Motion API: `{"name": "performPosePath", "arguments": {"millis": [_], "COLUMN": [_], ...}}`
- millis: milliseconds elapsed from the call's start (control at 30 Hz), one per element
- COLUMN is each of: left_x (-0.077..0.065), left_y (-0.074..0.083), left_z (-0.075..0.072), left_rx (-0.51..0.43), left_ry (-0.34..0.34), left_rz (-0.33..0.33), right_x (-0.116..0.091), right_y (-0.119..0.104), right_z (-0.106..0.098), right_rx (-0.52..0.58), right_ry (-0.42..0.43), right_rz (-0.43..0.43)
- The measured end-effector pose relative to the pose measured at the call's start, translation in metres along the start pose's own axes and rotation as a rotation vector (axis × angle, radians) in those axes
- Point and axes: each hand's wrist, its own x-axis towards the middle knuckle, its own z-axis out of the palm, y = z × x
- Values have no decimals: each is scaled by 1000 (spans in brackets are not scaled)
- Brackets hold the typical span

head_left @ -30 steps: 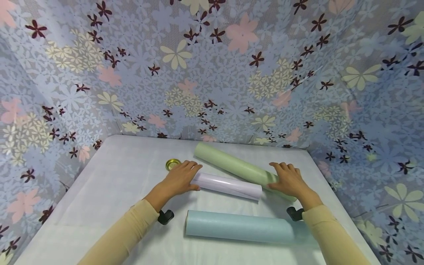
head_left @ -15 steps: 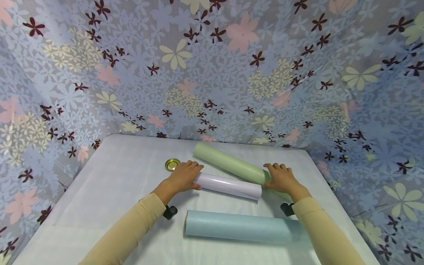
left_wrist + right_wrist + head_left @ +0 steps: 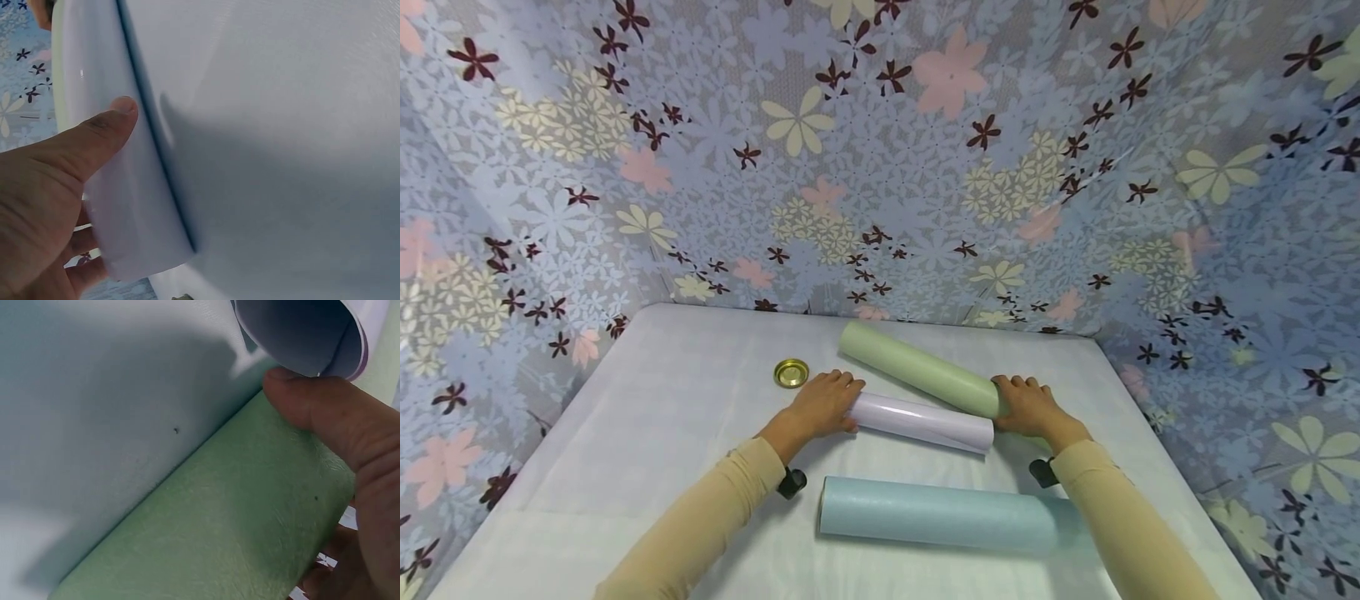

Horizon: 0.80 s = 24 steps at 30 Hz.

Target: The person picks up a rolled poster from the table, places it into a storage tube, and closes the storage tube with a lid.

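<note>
My left hand (image 3: 820, 406) clamps its fingers round the lilac roll (image 3: 925, 422), my right hand (image 3: 1030, 408) the green roll (image 3: 921, 367); the blue roll (image 3: 936, 514) lies unheld.

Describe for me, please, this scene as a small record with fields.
Left grip: curled round the left end of a glossy pale-lilac rolled sheet
Right grip: thumb and fingers on opposite sides of a textured light-green rolled sheet
Not held: matte light-blue rolled sheet, on the near side
Beyond left grip: shallow round gold-coloured dish, metallic-looking
Support: white table
Unclear: whether lilac and green sheets touch
</note>
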Motion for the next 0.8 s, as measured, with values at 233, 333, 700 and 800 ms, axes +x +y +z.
{"name": "performPosePath", "arguments": {"millis": [233,333,700,800], "left_x": [7,9,9,10], "left_y": [6,7,7,7], "left_z": [6,9,19,20], "left_rx": [12,17,51,37], "left_ry": [-17,-14,33,44], "left_rz": [1,4,16,22], "right_x": [0,0,8,8], "right_y": [2,1,-3,-4], "right_z": [2,3,8,6], "right_rx": [46,59,33,19], "right_ry": [-31,-41,-15,-12], "right_rz": [11,27,37,55]}}
